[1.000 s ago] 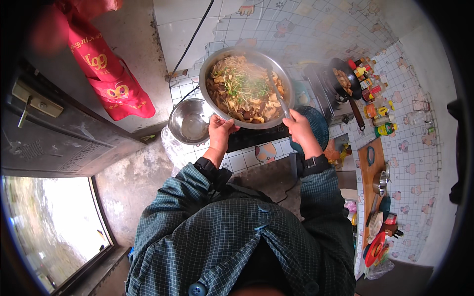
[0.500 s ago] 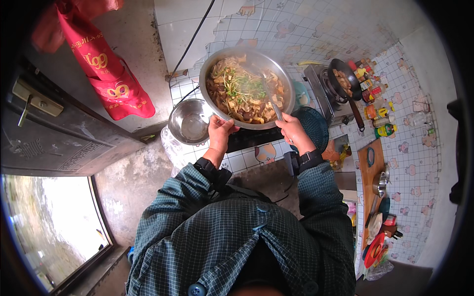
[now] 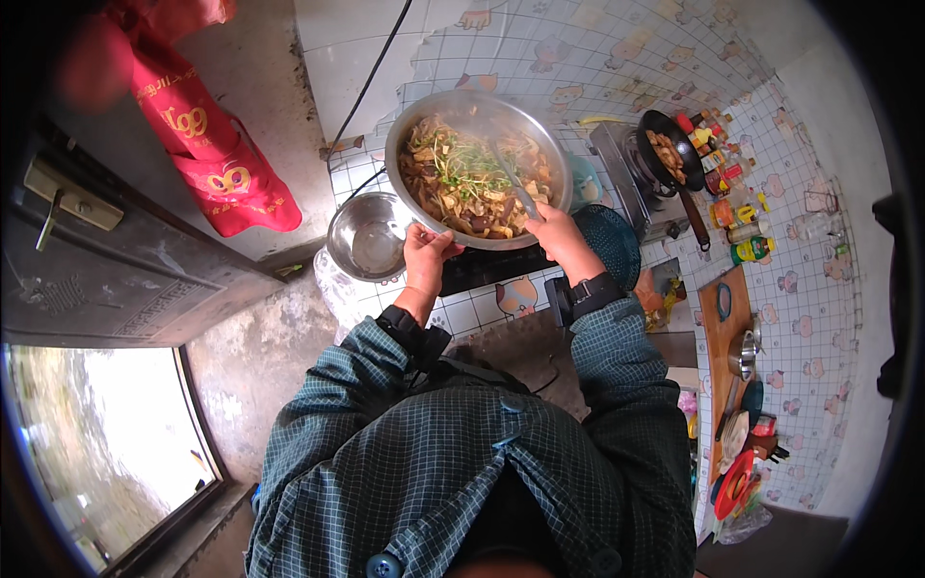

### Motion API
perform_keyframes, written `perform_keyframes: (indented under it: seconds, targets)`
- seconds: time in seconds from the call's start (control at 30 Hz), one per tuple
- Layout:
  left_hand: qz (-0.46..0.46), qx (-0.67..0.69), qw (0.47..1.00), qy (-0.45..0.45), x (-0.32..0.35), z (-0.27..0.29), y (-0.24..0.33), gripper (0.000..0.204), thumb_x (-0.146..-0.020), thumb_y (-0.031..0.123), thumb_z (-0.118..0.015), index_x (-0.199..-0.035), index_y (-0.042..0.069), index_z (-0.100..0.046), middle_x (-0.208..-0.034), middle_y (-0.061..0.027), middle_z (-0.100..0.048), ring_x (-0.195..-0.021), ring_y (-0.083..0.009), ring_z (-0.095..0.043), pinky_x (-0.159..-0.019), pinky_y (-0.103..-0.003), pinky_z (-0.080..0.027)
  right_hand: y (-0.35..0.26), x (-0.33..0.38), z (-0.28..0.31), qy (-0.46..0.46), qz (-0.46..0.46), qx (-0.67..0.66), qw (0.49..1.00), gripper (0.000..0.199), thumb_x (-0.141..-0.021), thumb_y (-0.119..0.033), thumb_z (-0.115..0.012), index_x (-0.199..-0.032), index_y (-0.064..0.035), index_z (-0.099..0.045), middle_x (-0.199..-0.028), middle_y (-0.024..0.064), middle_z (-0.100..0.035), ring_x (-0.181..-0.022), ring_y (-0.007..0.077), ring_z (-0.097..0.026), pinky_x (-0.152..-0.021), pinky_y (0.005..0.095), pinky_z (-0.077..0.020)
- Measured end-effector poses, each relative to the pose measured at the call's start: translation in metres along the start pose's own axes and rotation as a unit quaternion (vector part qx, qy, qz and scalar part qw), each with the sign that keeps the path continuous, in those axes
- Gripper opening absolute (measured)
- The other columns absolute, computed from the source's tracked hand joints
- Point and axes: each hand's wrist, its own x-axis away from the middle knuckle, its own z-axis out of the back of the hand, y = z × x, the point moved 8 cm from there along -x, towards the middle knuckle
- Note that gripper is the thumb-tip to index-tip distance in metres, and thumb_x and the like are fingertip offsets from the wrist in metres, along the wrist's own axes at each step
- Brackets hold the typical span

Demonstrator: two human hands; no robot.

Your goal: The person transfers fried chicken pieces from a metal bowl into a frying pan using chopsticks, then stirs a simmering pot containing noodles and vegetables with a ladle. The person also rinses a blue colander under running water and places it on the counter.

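Note:
A large steel pot [image 3: 545, 121], wide and round, is filled with a steaming stew [image 3: 453, 178] of noodles, sliced pieces and chopped greens. My left hand [image 3: 427, 256] pinches its near rim, thumb and fingers closed on the edge. In my right hand [image 3: 564, 241], the fingers wrap round the handle of a long metal cooking utensil [image 3: 515, 178]. It slants from the pot's near right rim toward the far side; its head is hidden in food and steam. An empty steel bowl [image 3: 369, 236] stands beside the pot on the left, close to my left hand.
Right of the pot are a dark green colander [image 3: 609, 249] and a gas stove [image 3: 624, 159] bearing a black frying pan [image 3: 672, 154] with food. Several seasoning bottles [image 3: 742, 207] line the wall. A wooden board [image 3: 723, 328] lies farther right. A red apron [image 3: 222, 159] hangs at left near the door [image 3: 106, 260].
My right hand has moved left with the utensil, over the pot's near right rim. The greens look more mixed into the stew. My left hand stays on the rim.

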Motion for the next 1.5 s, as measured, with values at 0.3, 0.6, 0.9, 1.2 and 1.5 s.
perform_keyframes:
  seconds: [0.3, 0.6, 0.9, 1.2, 1.5]
  targets:
    - [0.006, 0.015, 1.000, 0.007, -0.001, 0.001, -0.002, 0.021, -0.080, -0.006, -0.059, -0.089, 0.005, -0.043, -0.080, -0.0059, -0.054, -0.065, -0.0188, -0.061, -0.061, -0.031, -0.058, -0.019, -0.001, 0.011, 0.024, 0.025, 0.018, 0.999, 0.050, -0.082, -0.021, -0.056, -0.127, -0.0013, -0.048, -0.106, 0.0207, -0.063, -0.099, 0.0337, -0.060, -0.083, 0.0390, -0.0458]
    - [0.006, 0.021, 1.000, 0.010, 0.000, 0.002, 0.001, 0.021, -0.080, -0.006, -0.059, -0.088, 0.005, -0.043, -0.079, -0.0055, -0.053, -0.065, -0.0189, -0.061, -0.061, -0.031, -0.058, -0.030, 0.020, -0.003, 0.016, 0.080, 0.188, 0.979, 0.050, -0.085, -0.025, -0.056, -0.133, -0.0115, -0.045, -0.108, 0.0210, -0.061, -0.100, 0.0357, -0.058, -0.083, 0.0417, -0.0464]
    - [0.000, 0.024, 1.000, 0.002, -0.002, 0.002, -0.002, 0.022, -0.080, -0.007, -0.059, -0.087, 0.005, -0.042, -0.078, -0.0044, -0.052, -0.064, -0.0183, -0.060, -0.061, -0.031, -0.058, -0.018, 0.053, -0.020, 0.002, 0.113, 0.267, 0.957, 0.049, -0.085, -0.024, -0.056, -0.131, -0.0110, -0.045, -0.085, 0.0189, -0.064, -0.081, 0.0370, -0.061, -0.070, 0.0465, -0.0481]
    - [0.000, 0.004, 1.000, 0.004, -0.002, 0.001, -0.001, 0.020, -0.081, -0.005, -0.058, -0.089, 0.006, -0.042, -0.073, -0.0021, -0.051, -0.061, -0.0194, -0.062, -0.064, -0.035, -0.058, 0.012, 0.095, -0.019, 0.039, 0.186, 0.298, 0.936, 0.049, -0.085, -0.024, -0.057, -0.131, -0.0097, -0.045, -0.076, 0.0158, -0.062, -0.068, 0.0339, -0.061, -0.058, 0.0445, -0.0485]
    - [-0.007, 0.022, 1.000, 0.002, -0.005, 0.007, -0.005, 0.021, -0.082, -0.004, -0.058, -0.086, 0.007, -0.041, -0.074, -0.0043, -0.053, -0.062, -0.0200, -0.062, -0.064, -0.036, -0.058, 0.027, 0.121, 0.012, 0.065, 0.227, 0.281, 0.930, 0.051, -0.082, -0.021, -0.061, -0.130, -0.0135, -0.048, -0.076, 0.0145, -0.061, -0.068, 0.0345, -0.060, -0.058, 0.0441, -0.0480]
